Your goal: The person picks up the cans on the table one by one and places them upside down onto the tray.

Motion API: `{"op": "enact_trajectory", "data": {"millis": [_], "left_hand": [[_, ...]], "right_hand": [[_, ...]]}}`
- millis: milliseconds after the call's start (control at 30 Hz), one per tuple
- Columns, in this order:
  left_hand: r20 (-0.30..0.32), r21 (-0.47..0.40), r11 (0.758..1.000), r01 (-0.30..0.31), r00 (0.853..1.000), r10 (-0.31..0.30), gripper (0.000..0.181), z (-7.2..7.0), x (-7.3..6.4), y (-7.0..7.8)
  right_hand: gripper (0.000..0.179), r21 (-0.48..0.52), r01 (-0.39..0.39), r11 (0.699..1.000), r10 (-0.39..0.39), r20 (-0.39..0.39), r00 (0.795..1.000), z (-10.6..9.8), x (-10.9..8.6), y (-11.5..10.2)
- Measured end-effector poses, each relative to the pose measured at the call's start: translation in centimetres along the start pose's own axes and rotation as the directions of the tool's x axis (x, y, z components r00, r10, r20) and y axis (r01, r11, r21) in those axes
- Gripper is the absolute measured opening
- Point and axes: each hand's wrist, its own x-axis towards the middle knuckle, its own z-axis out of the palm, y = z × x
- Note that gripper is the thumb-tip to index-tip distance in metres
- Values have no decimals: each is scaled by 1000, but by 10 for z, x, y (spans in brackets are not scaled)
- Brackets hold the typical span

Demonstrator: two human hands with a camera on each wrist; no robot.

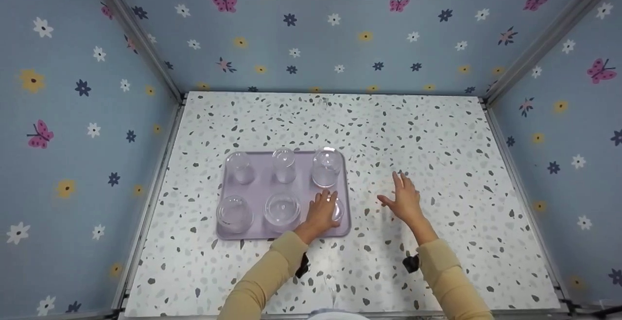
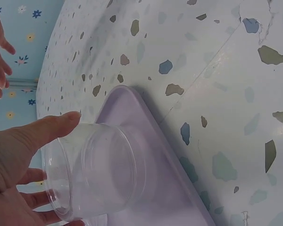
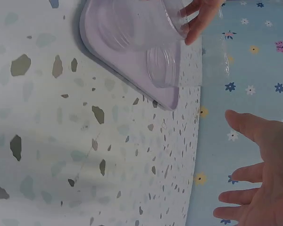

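Observation:
A lilac tray (image 1: 261, 184) bears several clear cups in two rows. At its front right corner my left hand (image 1: 320, 213) grips a wide clear cup (image 2: 104, 169) from above, thumb on one side of the rim and fingers on the other. The cup appears to stand on the tray. To the right of the tray, over the table, my right hand (image 1: 405, 202) is held with fingers spread and nothing in it. In the right wrist view, the right hand's fingers (image 3: 245, 173) are apart from each other.
Two wide cups stand along the tray's front, one at left (image 1: 234, 214) and one in the middle (image 1: 282, 209). Behind are two narrow tall cups (image 1: 240, 168) (image 1: 284, 166) and a larger tall cup (image 1: 326, 167). Patterned blue walls (image 1: 316, 33) enclose the speckled table (image 1: 413, 130).

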Motion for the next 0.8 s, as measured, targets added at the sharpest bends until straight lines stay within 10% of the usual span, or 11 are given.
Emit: {"op": "enact_trajectory", "data": {"millis": [800], "left_hand": [[37, 91, 996, -16, 999, 13, 87, 6, 7, 0]], "right_hand": [[86, -165, 39, 986, -54, -90, 994, -54, 40, -4]]}}
